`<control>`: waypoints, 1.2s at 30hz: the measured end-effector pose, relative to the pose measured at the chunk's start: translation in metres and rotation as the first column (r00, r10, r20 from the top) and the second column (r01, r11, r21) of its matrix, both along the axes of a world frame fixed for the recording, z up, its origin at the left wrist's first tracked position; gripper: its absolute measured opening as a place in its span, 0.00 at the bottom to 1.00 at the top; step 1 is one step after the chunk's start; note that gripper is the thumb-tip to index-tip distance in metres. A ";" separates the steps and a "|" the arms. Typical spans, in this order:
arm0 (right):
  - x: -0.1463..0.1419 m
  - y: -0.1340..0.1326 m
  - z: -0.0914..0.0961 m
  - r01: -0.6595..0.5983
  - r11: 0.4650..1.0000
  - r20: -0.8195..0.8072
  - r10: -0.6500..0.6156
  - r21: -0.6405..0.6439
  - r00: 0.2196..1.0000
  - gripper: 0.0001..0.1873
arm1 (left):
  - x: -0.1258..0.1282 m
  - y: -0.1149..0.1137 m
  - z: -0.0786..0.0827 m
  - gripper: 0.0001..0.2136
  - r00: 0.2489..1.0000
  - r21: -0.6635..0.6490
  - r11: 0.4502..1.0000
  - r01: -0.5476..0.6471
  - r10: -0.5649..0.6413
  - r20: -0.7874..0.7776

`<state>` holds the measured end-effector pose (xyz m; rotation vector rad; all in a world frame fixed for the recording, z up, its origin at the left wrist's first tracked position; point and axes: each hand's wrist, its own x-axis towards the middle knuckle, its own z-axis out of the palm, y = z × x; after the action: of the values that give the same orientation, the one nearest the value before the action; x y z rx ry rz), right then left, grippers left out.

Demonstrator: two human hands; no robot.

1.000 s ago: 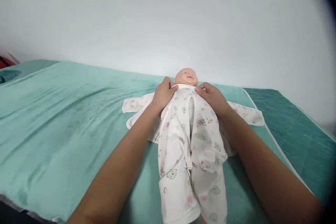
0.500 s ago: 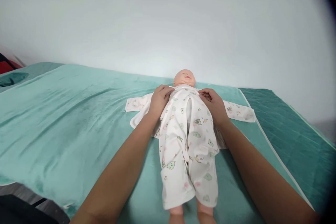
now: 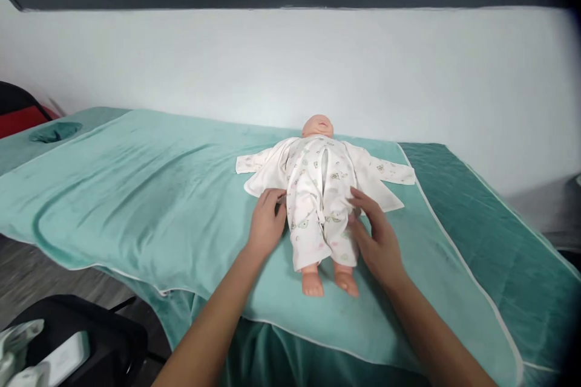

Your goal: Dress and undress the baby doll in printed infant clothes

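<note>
A baby doll lies on its back on a light green towel, head toward the wall, bare feet toward me. It wears a white printed romper with sleeves spread to both sides. My left hand rests on the towel against the romper's left leg, fingers curled at the fabric edge. My right hand lies beside the romper's right leg, fingers stretched and touching the cloth.
The towel covers a darker green padded table standing along a white wall. A black chair or bin with pale cloth stands on the floor at lower left. A red and black object sits at the far left.
Both hands slid from the doll's collar down to its legs. The view pulled back, so the doll's feet and the table's front edge now show.
</note>
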<state>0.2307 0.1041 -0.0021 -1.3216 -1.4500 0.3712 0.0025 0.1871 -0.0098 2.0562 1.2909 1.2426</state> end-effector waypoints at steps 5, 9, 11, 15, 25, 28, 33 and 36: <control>-0.033 -0.048 0.005 -0.056 0.998 0.305 0.065 -0.038 0.950 0.18 | -0.012 -0.059 -0.001 0.07 0.983 -0.207 0.974 0.096 -0.059 0.176; -0.050 -0.050 0.006 0.067 0.995 0.536 -0.016 -0.075 0.844 0.10 | -0.014 -0.077 -0.001 0.08 0.966 -0.275 0.943 0.187 -0.125 0.226; -0.056 -0.049 0.008 0.107 0.992 0.597 -0.045 -0.068 0.801 0.08 | -0.014 -0.081 -0.001 0.11 0.964 -0.293 0.934 0.203 -0.139 0.227; -0.065 -0.058 0.019 0.084 0.996 0.618 -0.050 -0.026 0.784 0.07 | -0.015 -0.082 -0.002 0.14 0.974 -0.293 0.936 0.193 -0.147 0.172; -0.066 -0.086 0.035 -0.151 0.988 0.533 0.148 -0.037 0.833 0.06 | -0.020 -0.086 -0.009 0.15 0.974 -0.265 0.945 0.192 -0.151 0.166; -0.056 -0.085 0.028 -0.127 0.990 0.518 0.141 -0.063 0.844 0.07 | -0.023 -0.092 -0.013 0.08 0.966 -0.236 0.941 0.241 -0.211 0.149; -0.054 -0.087 0.010 -0.026 0.995 0.567 0.074 -0.093 0.820 0.09 | -0.026 -0.104 -0.015 0.11 0.941 -0.121 0.935 0.334 -0.337 -0.009; -0.062 -0.084 0.003 0.021 0.996 0.590 0.031 -0.082 0.807 0.11 | -0.023 -0.105 -0.017 0.12 0.951 -0.091 0.952 0.291 -0.298 -0.080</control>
<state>0.1687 0.0198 0.0008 -1.5872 -1.9710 0.0076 -0.0205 0.0817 -0.0264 2.1746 1.0042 0.9585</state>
